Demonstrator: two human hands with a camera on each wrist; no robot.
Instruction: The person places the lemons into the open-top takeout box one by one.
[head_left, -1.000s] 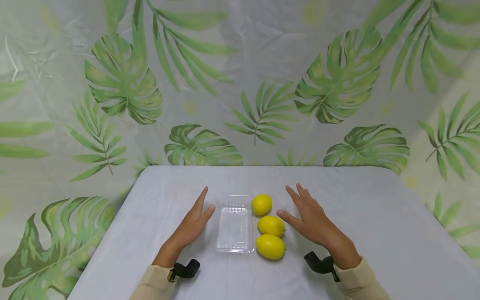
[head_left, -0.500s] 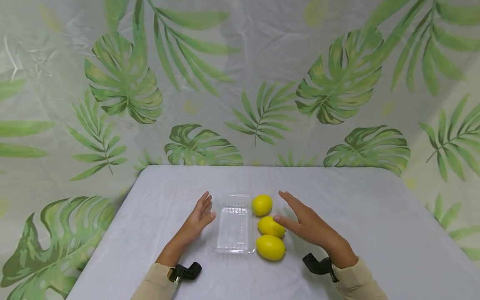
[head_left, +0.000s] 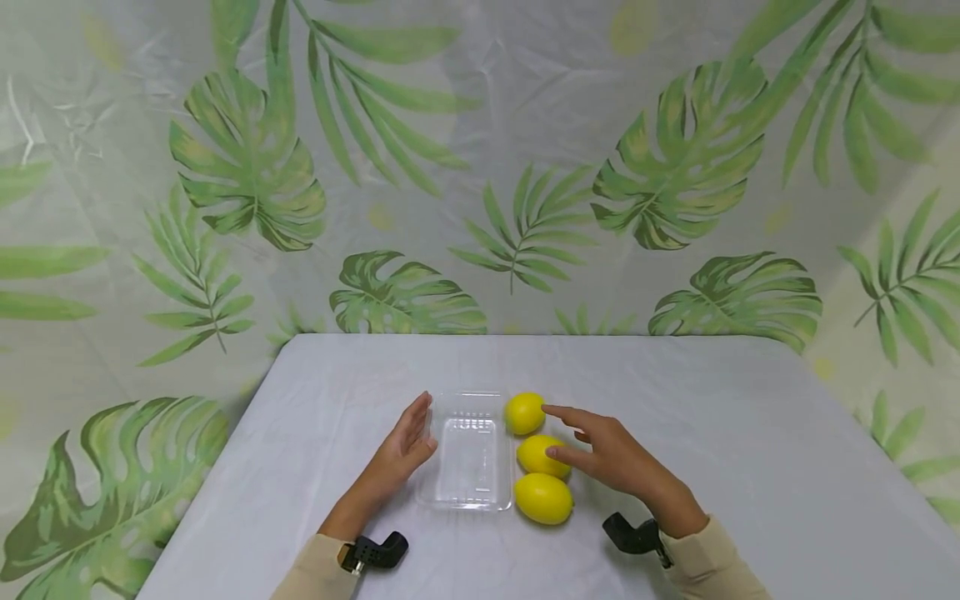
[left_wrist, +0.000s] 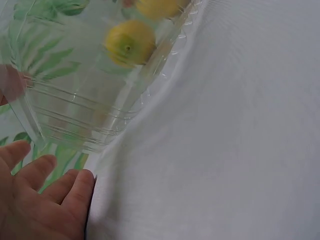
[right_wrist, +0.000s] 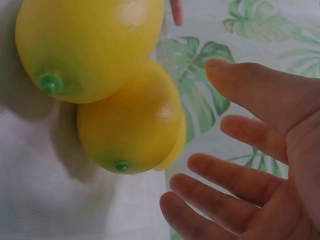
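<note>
A clear plastic container [head_left: 465, 462] lies on the table with its hollow side up. Along its right side three yellow lemons form a row: a far lemon [head_left: 524, 413], a middle lemon [head_left: 542, 457] and a near lemon [head_left: 543, 498]. My left hand [head_left: 400, 454] is beside the container's left edge, thumb and fingers apart; whether it touches the rim cannot be told. To the right of the lemons hovers my right hand [head_left: 615, 457], its thumb tip overlapping the middle lemon in the head view. In the right wrist view its spread fingers [right_wrist: 220, 200] hold nothing.
White cloth covers the table [head_left: 697, 400]. Behind it hangs a leaf-printed curtain [head_left: 540, 108]. A black wrist camera [head_left: 381, 550] juts inward from the left wrist, another black camera [head_left: 630, 533] from the right.
My right hand has moved left and lower toward the lemons, its fingers drawing together. The left hand has shifted slightly right, closer to the container. The lemons and container have stayed put.
</note>
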